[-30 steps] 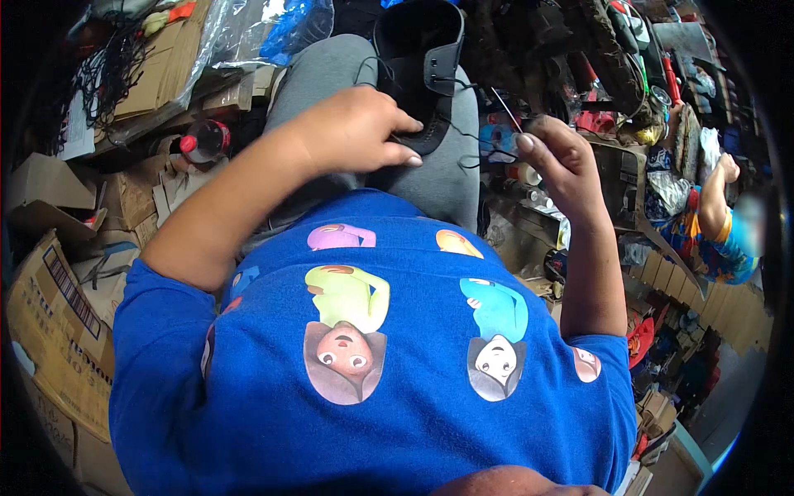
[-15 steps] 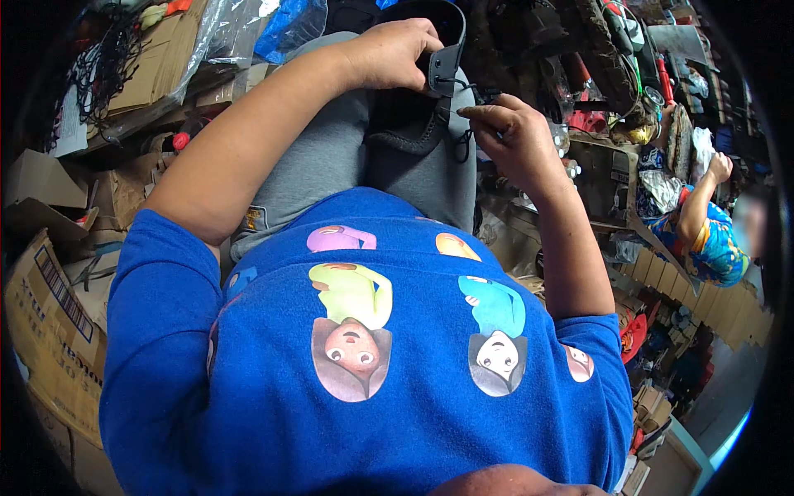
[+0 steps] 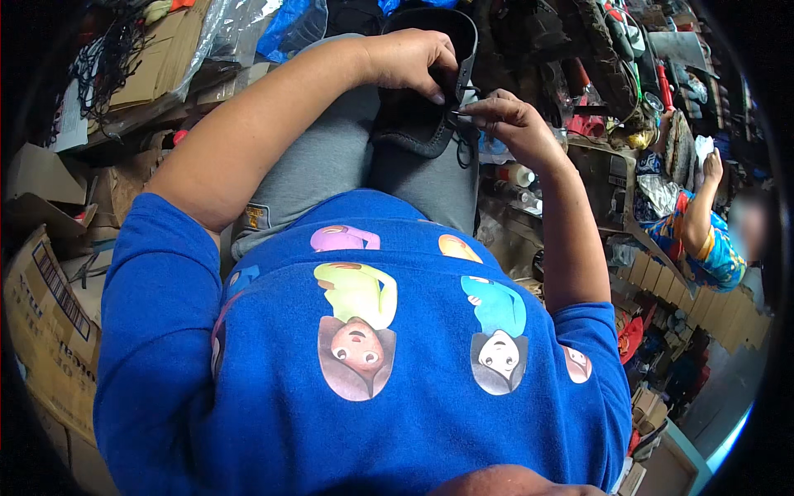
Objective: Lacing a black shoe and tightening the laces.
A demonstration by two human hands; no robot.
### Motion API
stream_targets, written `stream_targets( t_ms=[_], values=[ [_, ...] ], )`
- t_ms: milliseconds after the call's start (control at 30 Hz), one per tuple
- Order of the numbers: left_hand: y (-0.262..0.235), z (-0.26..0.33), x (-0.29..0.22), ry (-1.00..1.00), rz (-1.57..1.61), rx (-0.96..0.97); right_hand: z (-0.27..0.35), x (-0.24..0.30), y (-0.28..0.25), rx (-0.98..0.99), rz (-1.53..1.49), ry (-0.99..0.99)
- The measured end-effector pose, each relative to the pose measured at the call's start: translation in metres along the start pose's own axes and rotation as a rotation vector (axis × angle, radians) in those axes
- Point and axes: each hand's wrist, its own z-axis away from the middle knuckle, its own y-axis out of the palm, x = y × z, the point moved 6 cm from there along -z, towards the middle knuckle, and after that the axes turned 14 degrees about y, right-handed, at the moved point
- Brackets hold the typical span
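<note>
The right hand [image 3: 519, 124] pinches a thin tool [image 3: 458, 113] at the black shoe's [image 3: 409, 120] right edge; the left hand [image 3: 413, 62], half curled, reaches over its inside, grip unclear. Best to brace that edge firmly, fingertips off the tool's line, thread loop [image 3: 466, 150] free. Grey trousers [image 3: 331, 149] lie beneath the shoe; its long axis runs away from the blue shirt [image 3: 430, 331], rounded rim farthest; toe direction cannot be told.

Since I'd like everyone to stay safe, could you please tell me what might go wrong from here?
The thin tool in the right hand points toward the left hand, so a slip might prick it.

The dark cord hangs in loose loops and could snag.

The black piece rests on the lap, so it may shift.
</note>
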Motion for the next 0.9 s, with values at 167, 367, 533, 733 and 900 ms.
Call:
stream_targets(
  t_ms=[167, 367, 533, 733, 900],
  values=[
    [0.002, 0.000, 0.002, -0.090, -0.078, -0.007, -0.008, 0.000, 0.017, -0.049, -0.226, 0.022],
    [-0.080, 0.062, -0.017, -0.070, -0.616, -0.413, 0.014, 0.022, 0.011, -0.266, 0.075, -0.154],
    [-0.088, 0.118, -0.032, -0.227, -0.377, -0.541, 0.033, 0.021, 0.025, -0.425, 0.230, -0.188],
    [-0.001, 0.086, -0.069, -0.064, -0.705, -0.254, 0.043, 0.023, 0.042, -0.600, 0.459, -0.336],
    [0.009, 0.076, -0.055, 0.021, -0.730, -0.346, 0.021, 0.001, 0.024, -0.272, 0.048, -0.112]
  ],
)
